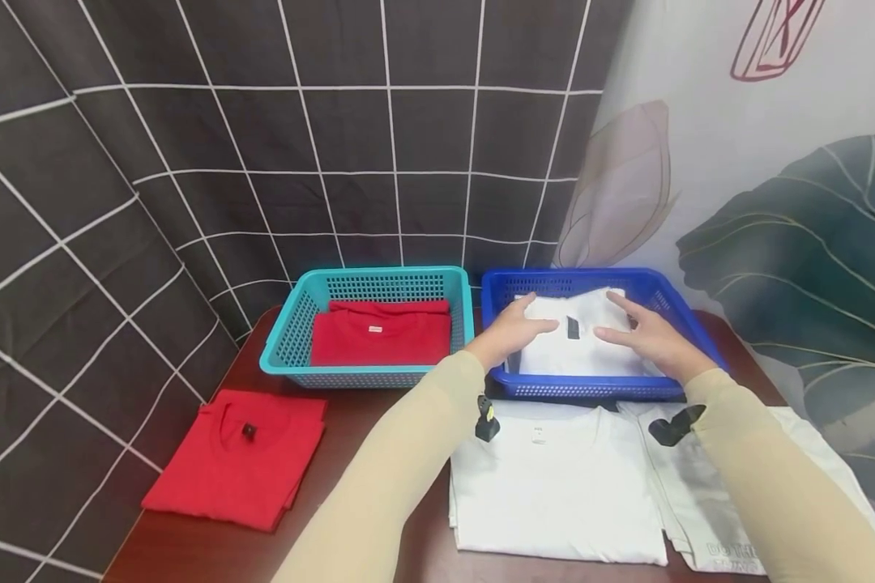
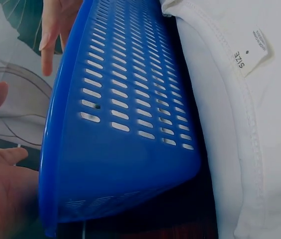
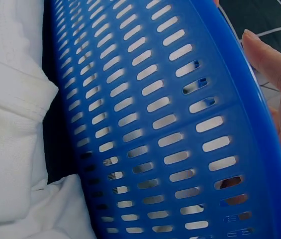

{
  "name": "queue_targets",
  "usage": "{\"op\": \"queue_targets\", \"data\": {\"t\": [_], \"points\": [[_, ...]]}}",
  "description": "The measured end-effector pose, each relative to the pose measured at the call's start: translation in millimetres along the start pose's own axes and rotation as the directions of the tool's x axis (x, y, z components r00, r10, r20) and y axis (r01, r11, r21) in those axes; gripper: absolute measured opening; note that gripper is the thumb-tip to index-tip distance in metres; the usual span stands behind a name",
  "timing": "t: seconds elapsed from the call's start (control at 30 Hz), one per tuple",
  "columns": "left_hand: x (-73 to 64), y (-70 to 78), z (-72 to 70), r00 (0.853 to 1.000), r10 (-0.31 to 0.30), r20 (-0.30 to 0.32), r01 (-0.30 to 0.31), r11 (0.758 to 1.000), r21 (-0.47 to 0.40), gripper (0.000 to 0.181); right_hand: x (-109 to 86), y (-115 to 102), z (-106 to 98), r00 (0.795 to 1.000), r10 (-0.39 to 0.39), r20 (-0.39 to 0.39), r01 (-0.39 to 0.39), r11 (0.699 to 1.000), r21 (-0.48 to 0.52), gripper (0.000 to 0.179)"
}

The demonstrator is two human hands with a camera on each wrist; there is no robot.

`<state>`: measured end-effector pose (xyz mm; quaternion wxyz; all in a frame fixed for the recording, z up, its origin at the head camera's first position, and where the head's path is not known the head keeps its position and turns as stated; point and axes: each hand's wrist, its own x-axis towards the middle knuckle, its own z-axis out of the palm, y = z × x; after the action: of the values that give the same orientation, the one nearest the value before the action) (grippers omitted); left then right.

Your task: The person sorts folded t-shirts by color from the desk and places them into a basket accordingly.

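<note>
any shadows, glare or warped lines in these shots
Head view: white shirts look nearly washed out, and grid lines on the dark backdrop bow, lens or drape I can't tell; left wrist view: deep shadow under the blue basket, yet SIZE reads clearly on the shirt tag; right wrist view: a dark gap beside the blue basket.

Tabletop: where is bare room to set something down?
The widest bare patch lies in front of the teal basket, between the left-hand red shirt and the front white shirts, partly hidden by the left sleeve. A smaller patch lies right of the blue basket. White shirts crowd the front right.
</note>
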<state>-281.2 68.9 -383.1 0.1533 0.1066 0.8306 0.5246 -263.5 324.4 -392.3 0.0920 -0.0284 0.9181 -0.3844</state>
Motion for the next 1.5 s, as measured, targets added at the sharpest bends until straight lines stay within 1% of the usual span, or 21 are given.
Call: {"op": "queue_targets", "data": {"t": [0.07,0.17,0.27,0.37,0.43,0.53,0.6,0.63,0.7,0.77,0.83,0.9,0.97,1.03,1.1,1.13,1.2,1.27,1.3,1.37,1.5], "points": [[-3.1,0.4,-1.0,0.999,0.047,-0.005,-0.046,0.996,0.076,0.076,-1.0,0,0,1.000,-0.003,-0.012,0.003,1.000,-0.010,0.100],[-10.4,2.4,-3.2,0.992,0.127,0.015,-0.127,0.968,0.214,0.077,-2.4,0,0,0.998,-0.028,-0.049,0.026,0.999,-0.048,0.099],[-20.2,5.5,-6.9,0.979,0.196,0.061,-0.205,0.920,0.335,0.080,-5.0,-2,0,0.990,-0.095,-0.104,0.082,0.989,-0.126,0.096],[-31.0,7.9,-11.2,0.961,0.251,0.114,-0.276,0.863,0.422,0.084,-10.8,-6,0,0.973,-0.174,-0.150,0.140,0.967,-0.213,0.095],[-38.6,7.8,-14.4,0.952,0.271,0.144,-0.307,0.828,0.469,0.084,-17.3,-8,1,0.962,-0.217,-0.165,0.172,0.953,-0.251,0.096],[-52.7,6.3,-21.4,0.933,0.310,0.181,-0.358,0.775,0.521,0.084,-28.9,-12,3,0.943,-0.282,-0.179,0.227,0.934,-0.276,0.096],[-64.3,1.7,-27.0,0.916,0.344,0.206,-0.398,0.724,0.564,0.085,-37.7,-15,4,0.927,-0.329,-0.182,0.273,0.921,-0.278,0.095],[-70.6,-1.7,-29.8,0.903,0.368,0.221,-0.425,0.691,0.585,0.086,-42.5,-15,5,0.916,-0.356,-0.183,0.299,0.913,-0.279,0.095],[-85.5,-9.9,-35.0,0.875,0.408,0.260,-0.473,0.610,0.635,0.087,-54.4,-17,7,0.904,-0.388,-0.177,0.333,0.902,-0.276,0.094],[-101.5,-20.6,-38.1,0.850,0.433,0.301,-0.508,0.522,0.685,0.088,-68.7,-18,9,0.893,-0.418,-0.165,0.366,0.890,-0.272,0.095],[-117.7,-32.2,-39.6,0.828,0.446,0.339,-0.534,0.446,0.718,0.088,-84.4,-18,12,0.880,-0.448,-0.155,0.402,0.879,-0.256,0.095],[-133.8,-44.6,-39.6,0.821,0.433,0.372,-0.544,0.396,0.740,0.089,-101.1,-18,18,0.865,-0.479,-0.148,0.440,0.867,-0.234,0.095],[-147.8,-58.1,-38.3,0.815,0.416,0.404,-0.554,0.353,0.754,0.089,-117.2,-17,25,0.841,-0.521,-0.144,0.487,0.846,-0.218,0.094],[-159.2,-70.6,-36.2,0.820,0.379,0.428,-0.553,0.336,0.763,0.090,-131.7,-16,34,0.823,-0.551,-0.138,0.517,0.827,-0.218,0.092],[-166.3,-80.7,-33.7,0.830,0.340,0.443,-0.547,0.333,0.769,0.091,-142.5,-14,43,0.809,-0.575,-0.125,0.538,0.809,-0.239,0.090],[-168.2,-84.6,-32.4,0.838,0.317,0.444,-0.537,0.339,0.772,0.091,-146.1,-13,47,0.802,-0.587,-0.111,0.549,0.797,-0.252,0.089],[-170.2,-90.9,-30.1,0.858,0.269,0.437,-0.511,0.361,0.780,0.093,-149.0,-9,58,0.790,-0.607,-0.086,0.565,0.775,-0.281,0.087],[-170.3,-95.6,-26.7,0.874,0.228,0.428,-0.485,0.379,0.788,0.096,-149.8,-4,70,0.783,-0.619,-0.059,0.578,0.760,-0.299,0.085],[-170.5,-97.4,-24.7,0.880,0.210,0.426,-0.475,0.380,0.794,0.097,-150.0,-1,76,0.786,-0.617,-0.046,0.579,0.760,-0.295,0.085],[-170.5,-100.4,-19.9,0.883,0.191,0.428,-0.468,0.373,0.801,0.098,-149.8,5,87,0.796,-0.605,-0.025,0.572,0.765,-0.296,0.086],[-170.8,-104.4,-11.5,0.887,0.167,0.431,-0.462,0.337,0.820,0.101,-148.8,12,105,0.830,-0.558,0.014,0.533,0.785,-0.315,0.090]]}}
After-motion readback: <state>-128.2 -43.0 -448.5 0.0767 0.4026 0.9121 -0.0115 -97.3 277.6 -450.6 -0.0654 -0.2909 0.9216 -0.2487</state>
